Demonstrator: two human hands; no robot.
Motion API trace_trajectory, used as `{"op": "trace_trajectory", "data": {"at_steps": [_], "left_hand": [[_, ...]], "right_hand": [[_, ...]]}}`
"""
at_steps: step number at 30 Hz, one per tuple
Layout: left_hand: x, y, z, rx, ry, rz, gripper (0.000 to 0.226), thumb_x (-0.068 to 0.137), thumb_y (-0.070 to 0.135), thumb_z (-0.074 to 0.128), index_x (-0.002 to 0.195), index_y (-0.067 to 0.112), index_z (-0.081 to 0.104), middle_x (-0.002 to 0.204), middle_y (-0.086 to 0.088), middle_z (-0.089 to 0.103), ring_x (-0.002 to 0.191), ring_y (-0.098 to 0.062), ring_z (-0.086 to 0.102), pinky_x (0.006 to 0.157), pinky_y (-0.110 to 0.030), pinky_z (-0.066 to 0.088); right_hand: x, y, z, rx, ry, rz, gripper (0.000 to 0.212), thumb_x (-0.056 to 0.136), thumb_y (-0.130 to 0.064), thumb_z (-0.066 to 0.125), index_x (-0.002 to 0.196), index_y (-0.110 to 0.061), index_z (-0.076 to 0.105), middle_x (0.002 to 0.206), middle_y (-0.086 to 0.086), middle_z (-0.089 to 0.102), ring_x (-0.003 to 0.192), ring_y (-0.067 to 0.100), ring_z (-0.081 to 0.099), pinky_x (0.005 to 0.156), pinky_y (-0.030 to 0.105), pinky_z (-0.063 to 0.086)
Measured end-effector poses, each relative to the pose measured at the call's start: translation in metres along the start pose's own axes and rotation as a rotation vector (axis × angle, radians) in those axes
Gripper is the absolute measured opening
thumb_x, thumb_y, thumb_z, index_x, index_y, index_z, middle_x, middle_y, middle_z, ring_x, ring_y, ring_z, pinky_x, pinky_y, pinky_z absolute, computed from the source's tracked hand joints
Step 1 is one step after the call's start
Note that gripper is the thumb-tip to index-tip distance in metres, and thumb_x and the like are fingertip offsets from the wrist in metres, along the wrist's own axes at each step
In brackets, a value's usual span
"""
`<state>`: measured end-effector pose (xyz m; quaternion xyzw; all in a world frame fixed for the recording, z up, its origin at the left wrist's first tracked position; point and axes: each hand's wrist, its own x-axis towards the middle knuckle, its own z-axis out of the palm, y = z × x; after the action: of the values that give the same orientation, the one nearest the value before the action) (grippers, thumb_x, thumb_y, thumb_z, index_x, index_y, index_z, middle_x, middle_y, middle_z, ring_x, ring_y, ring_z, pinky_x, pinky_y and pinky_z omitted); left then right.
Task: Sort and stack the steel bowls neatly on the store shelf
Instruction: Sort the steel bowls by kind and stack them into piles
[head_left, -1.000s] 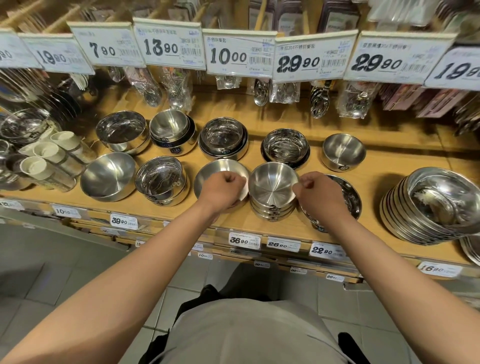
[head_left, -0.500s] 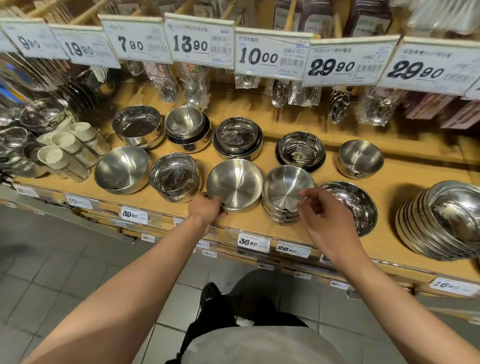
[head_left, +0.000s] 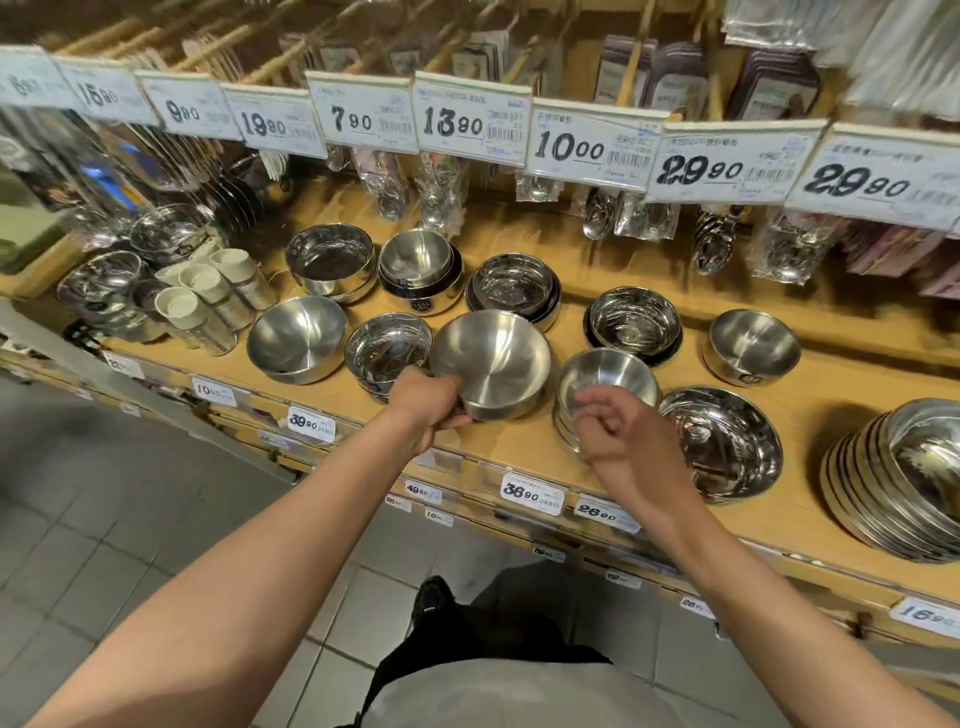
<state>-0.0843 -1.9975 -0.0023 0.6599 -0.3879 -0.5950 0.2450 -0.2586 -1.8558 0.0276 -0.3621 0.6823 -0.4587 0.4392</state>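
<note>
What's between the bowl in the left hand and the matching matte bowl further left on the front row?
One obstacle: a shiny bowl stack stands between the held bowl, gripped by the left hand, and the matte bowl.

Wooden shelf (head_left: 524, 457) holding two rows of bowls, tilted bowl (head_left: 491, 364) in the front row between a smaller bowl (head_left: 387, 353) on its left and a bowl stack (head_left: 605, 384) on its right, plate stack (head_left: 893, 483) far right, price tags (head_left: 467, 119) hanging above, cups (head_left: 208, 296) at left
</note>
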Motion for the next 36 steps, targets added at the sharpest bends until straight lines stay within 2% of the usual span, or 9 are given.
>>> {"op": "trace_trajectory", "data": {"at_steps": [2,4,10,15,23,28,30,33,36], "left_hand": [[-0.008,0.01,-0.007,-0.009,0.009,0.026,0.006,0.097,-0.005,0.053,0.096,0.001,0.052,0.082,-0.02,0.066,0.055,-0.022,0.068,0.048,-0.03,0.061],[-0.015,0.018,-0.018,-0.045,0.016,0.04,0.013,0.097,-0.003,0.054,0.109,0.001,0.049,0.089,-0.021,0.066,0.049,-0.02,0.069,0.046,-0.028,0.06],[-0.041,0.029,-0.067,-0.213,-0.041,0.052,0.034,0.095,-0.005,0.056,0.125,0.008,0.046,0.105,-0.016,0.066,0.061,-0.019,0.075,0.056,-0.031,0.064],[-0.034,0.027,-0.117,-0.299,-0.003,0.037,0.041,0.093,-0.008,0.056,0.127,0.013,0.045,0.116,-0.016,0.063,0.081,-0.029,0.074,0.058,-0.033,0.064],[0.043,0.037,-0.245,-0.204,0.087,-0.001,0.019,0.097,0.009,0.059,0.115,0.003,0.056,0.103,-0.017,0.068,0.081,-0.024,0.073,0.073,-0.036,0.065],[0.093,0.047,-0.299,-0.04,0.055,0.041,0.029,0.088,0.0,0.068,0.112,0.009,0.056,0.096,-0.01,0.07,0.08,-0.025,0.074,0.082,-0.047,0.064],[0.107,0.05,-0.304,0.009,0.034,0.036,0.035,0.087,0.0,0.07,0.118,0.01,0.058,0.109,-0.013,0.07,0.092,-0.027,0.075,0.082,-0.043,0.064],[0.127,0.052,-0.304,0.048,0.005,0.029,0.036,0.087,0.002,0.072,0.121,0.006,0.06,0.108,-0.016,0.072,0.094,-0.029,0.076,0.083,-0.043,0.063],[0.145,0.05,-0.299,0.059,-0.049,0.053,0.032,0.086,0.012,0.079,0.11,0.011,0.058,0.095,-0.004,0.069,0.072,-0.006,0.074,0.058,-0.021,0.06]], "right_hand": [[0.002,-0.005,0.008,0.034,-0.016,0.013,0.024,0.098,0.004,0.054,0.112,-0.012,0.063,0.096,-0.003,0.061,0.087,0.014,0.058,0.084,0.037,0.051],[0.007,-0.012,0.014,-0.029,-0.052,0.038,0.031,0.1,-0.011,0.059,0.131,-0.01,0.059,0.102,-0.004,0.061,0.088,0.011,0.062,0.089,0.038,0.058],[0.028,-0.038,0.057,-0.073,-0.191,0.029,0.075,0.091,-0.052,0.066,0.154,-0.033,0.029,0.109,-0.017,0.06,0.078,0.006,0.076,0.091,0.041,0.061],[0.05,-0.055,0.121,0.146,-0.225,0.038,0.058,0.089,-0.029,0.077,0.133,-0.037,0.04,0.113,-0.003,0.067,0.09,0.008,0.075,0.067,0.016,0.058],[0.114,-0.088,0.249,0.016,-0.189,0.098,0.05,0.093,-0.01,0.065,0.138,-0.028,0.05,0.11,-0.002,0.066,0.091,0.014,0.072,0.067,0.024,0.061],[0.152,-0.092,0.317,-0.112,-0.177,0.171,0.026,0.093,-0.002,0.064,0.107,-0.024,0.063,0.104,0.004,0.063,0.075,0.01,0.064,0.061,0.029,0.06],[0.162,-0.09,0.33,-0.245,-0.161,0.136,0.029,0.091,-0.005,0.063,0.115,-0.02,0.064,0.102,0.005,0.065,0.074,0.014,0.065,0.068,0.039,0.062],[0.165,-0.093,0.342,-0.41,-0.105,0.142,0.025,0.091,-0.019,0.064,0.115,-0.024,0.066,0.114,0.01,0.07,0.099,0.034,0.07,0.091,0.053,0.057],[0.168,-0.091,0.348,-0.509,-0.03,0.153,0.044,0.093,-0.022,0.064,0.135,-0.012,0.057,0.129,0.016,0.065,0.114,0.039,0.062,0.093,0.045,0.051]]}}
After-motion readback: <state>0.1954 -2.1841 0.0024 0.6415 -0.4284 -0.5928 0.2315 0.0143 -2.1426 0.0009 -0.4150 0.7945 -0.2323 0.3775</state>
